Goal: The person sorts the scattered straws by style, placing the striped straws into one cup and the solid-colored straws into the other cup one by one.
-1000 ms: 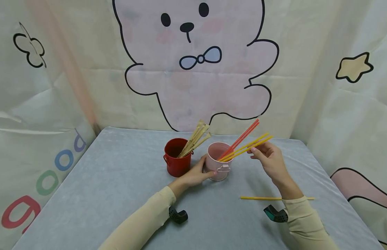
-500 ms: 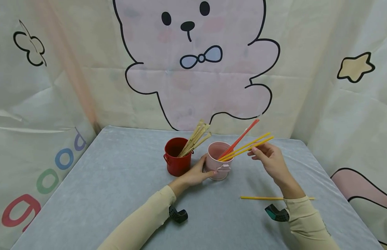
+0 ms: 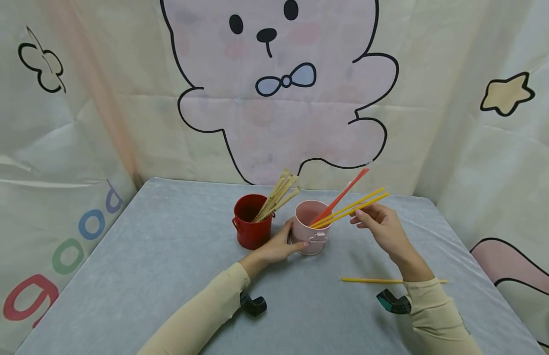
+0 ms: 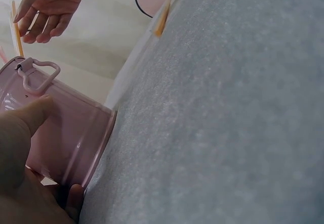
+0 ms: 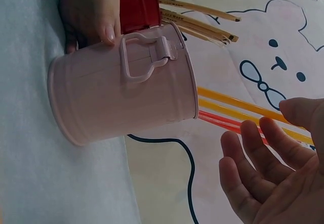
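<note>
My left hand (image 3: 274, 246) grips the side of a small pink metal bucket (image 3: 309, 241), which stands on the table; the thumb (image 4: 36, 114) lies below its looped handle. Red straws (image 3: 341, 195) and yellow straws (image 3: 354, 207) lean out of the bucket toward the right. At the upper part of the nearer yellow straw is my right hand (image 3: 383, 229), pinching it between thumb and index finger. The other fingers (image 5: 243, 171) are loosely bent and apart from the bucket. The straws' lower ends are hidden inside.
Left of the pink bucket, close to my left hand, stands a red bucket (image 3: 251, 234) with several beige printed sticks (image 3: 279, 197). Another yellow straw (image 3: 372, 280) lies on the grey-blue tablecloth (image 3: 168, 256), partly behind the right wrist. A printed curtain (image 3: 137, 108) backs the table.
The upper end of the red straws has closed up slightly. Both hands, the buckets and the yellow straws hold nearly the same places; the head view has shifted very slightly.
</note>
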`<state>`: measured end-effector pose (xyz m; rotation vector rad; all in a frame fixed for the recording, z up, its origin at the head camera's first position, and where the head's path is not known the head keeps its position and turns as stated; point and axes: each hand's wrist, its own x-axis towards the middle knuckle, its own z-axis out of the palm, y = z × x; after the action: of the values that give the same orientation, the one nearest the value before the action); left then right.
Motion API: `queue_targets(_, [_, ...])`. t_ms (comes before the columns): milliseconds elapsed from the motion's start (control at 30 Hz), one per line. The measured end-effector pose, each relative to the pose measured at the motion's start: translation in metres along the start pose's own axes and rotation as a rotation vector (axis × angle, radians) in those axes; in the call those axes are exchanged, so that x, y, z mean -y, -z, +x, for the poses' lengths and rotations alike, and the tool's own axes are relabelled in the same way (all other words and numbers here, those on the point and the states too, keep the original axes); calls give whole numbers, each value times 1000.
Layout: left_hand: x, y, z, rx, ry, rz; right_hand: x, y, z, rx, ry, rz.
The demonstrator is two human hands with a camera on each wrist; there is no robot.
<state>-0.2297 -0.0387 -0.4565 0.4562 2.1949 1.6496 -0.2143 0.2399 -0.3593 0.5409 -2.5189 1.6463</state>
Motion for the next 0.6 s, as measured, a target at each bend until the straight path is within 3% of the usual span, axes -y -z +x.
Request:
queue_targets(200, [-1, 0, -1, 3, -1, -6, -1, 1, 0, 18, -11, -23])
queue_targets(600, [-1, -1, 0, -4, 8, 3, 0, 3, 1, 134, -82, -111])
